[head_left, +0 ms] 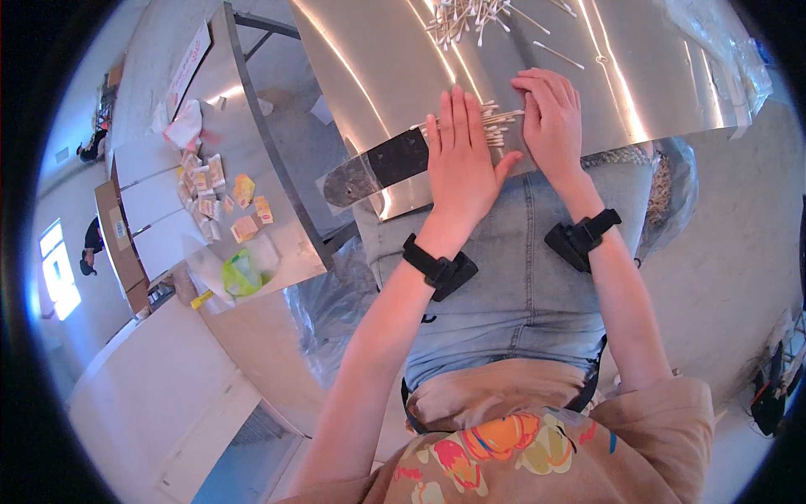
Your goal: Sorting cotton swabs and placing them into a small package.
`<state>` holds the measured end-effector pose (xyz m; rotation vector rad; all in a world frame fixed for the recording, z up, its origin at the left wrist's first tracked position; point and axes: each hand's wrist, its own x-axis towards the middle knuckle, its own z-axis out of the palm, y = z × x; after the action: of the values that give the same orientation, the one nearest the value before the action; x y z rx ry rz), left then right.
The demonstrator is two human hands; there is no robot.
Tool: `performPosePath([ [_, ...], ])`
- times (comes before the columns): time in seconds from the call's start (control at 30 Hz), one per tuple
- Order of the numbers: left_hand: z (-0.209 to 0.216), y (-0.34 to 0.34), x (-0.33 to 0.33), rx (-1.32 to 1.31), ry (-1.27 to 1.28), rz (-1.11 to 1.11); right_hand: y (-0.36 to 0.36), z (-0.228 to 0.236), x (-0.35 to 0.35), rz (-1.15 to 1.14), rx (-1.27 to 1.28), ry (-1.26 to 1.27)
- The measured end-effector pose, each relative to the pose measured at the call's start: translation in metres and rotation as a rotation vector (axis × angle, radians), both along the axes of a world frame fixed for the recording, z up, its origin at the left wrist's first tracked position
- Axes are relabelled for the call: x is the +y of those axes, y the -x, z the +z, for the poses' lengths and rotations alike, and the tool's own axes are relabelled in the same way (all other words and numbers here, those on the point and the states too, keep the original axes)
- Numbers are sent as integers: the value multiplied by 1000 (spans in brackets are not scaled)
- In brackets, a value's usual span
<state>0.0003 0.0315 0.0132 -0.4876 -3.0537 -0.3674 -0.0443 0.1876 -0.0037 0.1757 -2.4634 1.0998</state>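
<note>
The left hand [463, 160] lies flat, its fingers straight and close together and the thumb apart, over a small bundle of cotton swabs [499, 130] on the shiny metal table [617, 105]. The right hand [554, 126] is half curled just beside the swab tips; whether it pinches one, I cannot tell. From under the left fingers comes a flat black bag [399, 160] with a clear end, near the table edge. If the palm pushes unevenly, the swabs may, I think, spread or roll off. Farther away lies a loose swab pile [470, 17]. The bag bears small pale marks, not readable; on the side table, a white sign [190, 69] carries reddish writing, too blurred for reading.
</note>
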Motion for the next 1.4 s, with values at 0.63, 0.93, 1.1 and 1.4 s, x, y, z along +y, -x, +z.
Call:
performPosePath([
  [0.63,3,-18,5,-25,-5,-9,-2,-6,-2,-89,25,-30],
  [0.93,-9,33,-5,93,7,17,-4,-4,-4,-82,22,-35],
  [1.1,-6,48,-11,116,13,-43,-4,-2,-2,-76,14,-39],
  [1.4,12,33,-19,64,-206,8,3,-1,-1,-76,-116,281],
])
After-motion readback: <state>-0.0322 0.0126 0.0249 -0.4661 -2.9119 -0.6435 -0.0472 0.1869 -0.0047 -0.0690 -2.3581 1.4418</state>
